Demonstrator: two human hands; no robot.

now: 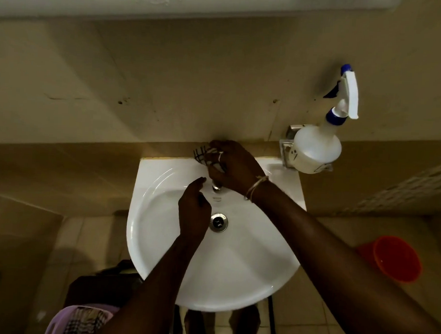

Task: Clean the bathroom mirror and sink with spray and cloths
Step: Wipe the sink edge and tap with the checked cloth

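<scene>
Cloth (201, 154) on the tap (216, 186), centre of frame
Left hand (194, 211) curled over the sink (234, 269), grasp unclear; right hand (233, 167) clamps the soft, limp cloth round the tap, likely best held bunched. Spray bottle (317, 149) stands upper right.

A bathroom, dim. White wall-hung basin (234, 269) at centre frame with chrome drain (219, 222); tiled floor (308, 324) below; spray bottle (317, 149) on wall holder, upper right; orange bucket (396, 257) lower right.
</scene>
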